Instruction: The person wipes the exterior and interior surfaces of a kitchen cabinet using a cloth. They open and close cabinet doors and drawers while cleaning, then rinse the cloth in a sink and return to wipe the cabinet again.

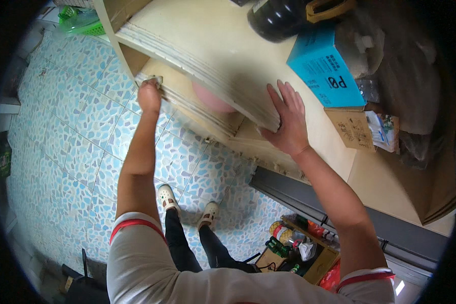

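Note:
My left hand (149, 98) is closed around a small crumpled pale cloth (158, 79), pressed to the grooved lower track (182, 98) of a cream cabinet. With fingers spread, my right hand (287, 123) touches the end of the cabinet's upper grooved shelf edge (212, 89) and grips nothing. Between the two tracks, in the lower compartment, a pink rounded object (212, 98) shows partly. The shelf edge hides the rest of it.
On the upper shelf stand a dark glossy container (273, 19), a blue cardboard box (325, 66) with printing and a brown carton (351, 127). Below the counter, a wooden crate (321, 266) holds bottles. Green baskets (85, 26) sit far left above the patterned tile floor (79, 125).

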Demonstrator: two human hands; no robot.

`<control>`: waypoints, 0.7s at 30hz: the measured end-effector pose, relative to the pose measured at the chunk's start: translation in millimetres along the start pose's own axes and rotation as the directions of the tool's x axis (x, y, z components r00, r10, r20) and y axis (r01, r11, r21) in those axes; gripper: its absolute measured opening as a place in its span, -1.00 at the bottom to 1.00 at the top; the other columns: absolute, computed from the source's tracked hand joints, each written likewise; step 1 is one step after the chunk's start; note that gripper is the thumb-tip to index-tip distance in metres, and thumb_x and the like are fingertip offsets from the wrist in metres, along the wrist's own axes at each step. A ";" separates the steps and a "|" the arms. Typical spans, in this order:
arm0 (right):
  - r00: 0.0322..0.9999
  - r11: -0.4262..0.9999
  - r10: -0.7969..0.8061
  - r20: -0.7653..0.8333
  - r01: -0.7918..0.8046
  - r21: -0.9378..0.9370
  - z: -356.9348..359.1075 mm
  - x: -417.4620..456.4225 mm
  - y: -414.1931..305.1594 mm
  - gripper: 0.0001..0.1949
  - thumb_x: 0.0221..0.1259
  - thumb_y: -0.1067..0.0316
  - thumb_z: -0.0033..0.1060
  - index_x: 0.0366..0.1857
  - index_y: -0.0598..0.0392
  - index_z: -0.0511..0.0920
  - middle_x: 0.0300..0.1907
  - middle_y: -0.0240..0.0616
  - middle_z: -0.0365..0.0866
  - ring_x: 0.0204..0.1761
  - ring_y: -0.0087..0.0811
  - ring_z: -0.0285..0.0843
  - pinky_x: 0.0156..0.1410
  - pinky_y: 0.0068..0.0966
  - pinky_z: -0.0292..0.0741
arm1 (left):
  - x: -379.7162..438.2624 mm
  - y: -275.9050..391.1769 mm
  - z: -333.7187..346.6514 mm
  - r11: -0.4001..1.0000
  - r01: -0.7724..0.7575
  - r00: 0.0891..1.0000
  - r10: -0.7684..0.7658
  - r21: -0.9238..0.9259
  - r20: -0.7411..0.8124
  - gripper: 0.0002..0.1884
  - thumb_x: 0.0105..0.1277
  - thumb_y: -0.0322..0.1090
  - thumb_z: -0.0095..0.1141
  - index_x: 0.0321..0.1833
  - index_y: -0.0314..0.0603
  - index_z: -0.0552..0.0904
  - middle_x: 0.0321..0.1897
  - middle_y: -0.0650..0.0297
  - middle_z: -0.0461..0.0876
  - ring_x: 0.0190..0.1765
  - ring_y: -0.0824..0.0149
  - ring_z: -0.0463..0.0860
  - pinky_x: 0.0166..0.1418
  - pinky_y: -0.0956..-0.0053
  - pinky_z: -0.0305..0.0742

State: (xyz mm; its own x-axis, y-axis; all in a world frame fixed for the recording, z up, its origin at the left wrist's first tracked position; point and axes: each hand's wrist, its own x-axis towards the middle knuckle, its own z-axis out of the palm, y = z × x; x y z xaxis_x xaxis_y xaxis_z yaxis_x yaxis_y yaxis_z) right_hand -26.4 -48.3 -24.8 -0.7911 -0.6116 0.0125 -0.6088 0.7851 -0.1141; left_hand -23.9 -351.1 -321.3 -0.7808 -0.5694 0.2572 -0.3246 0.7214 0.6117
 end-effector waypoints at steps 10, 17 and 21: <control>0.990 0.995 -0.096 -0.108 0.095 -0.015 5.1 -12.5 2.8 -0.16 -0.23 0.13 0.42 0.31 -0.15 0.23 0.34 -0.14 0.13 0.41 -0.07 -0.01 0.45 -0.07 -0.06 | -212.2 99.9 15.4 0.901 0.333 0.733 -0.063 -0.277 0.677 -0.78 0.15 -0.40 0.01 -0.16 -0.17 0.65 -0.42 -0.02 0.61 -0.38 0.04 0.63 -0.35 0.22 0.47; 0.955 0.982 -0.170 -0.243 0.184 0.035 14.2 -22.8 16.3 -0.19 -0.18 0.12 0.37 0.31 -0.16 0.23 0.32 -0.11 0.19 0.38 -0.05 0.03 0.44 -0.09 -0.02 | -312.9 68.9 -133.2 -0.528 0.826 0.143 -0.144 -0.198 0.979 -0.74 0.39 -0.19 -0.16 -0.03 -0.15 0.50 -0.35 0.25 0.57 -0.50 0.41 0.46 -0.60 0.60 0.24; 0.925 0.986 -0.167 -0.342 0.148 -0.081 15.0 -38.8 15.1 -0.24 -0.18 0.17 0.35 0.28 -0.14 0.29 0.31 -0.08 0.19 0.36 -0.06 0.08 0.42 -0.15 0.08 | -315.7 94.2 -226.0 -0.697 0.677 0.211 -0.121 -0.234 0.970 -0.56 0.36 0.09 -0.18 -0.02 -0.14 0.49 -0.23 0.21 0.55 -0.48 0.37 0.41 -0.50 0.58 0.28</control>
State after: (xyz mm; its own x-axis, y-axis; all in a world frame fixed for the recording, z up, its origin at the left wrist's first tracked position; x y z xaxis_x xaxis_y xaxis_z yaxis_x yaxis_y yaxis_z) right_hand -4.1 -14.2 -41.9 -0.6503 -0.6632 0.3706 -0.7222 0.6910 -0.0306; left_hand 312.6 -192.4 -175.8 -0.6435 0.1749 -0.7452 -0.1774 -0.9811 -0.0770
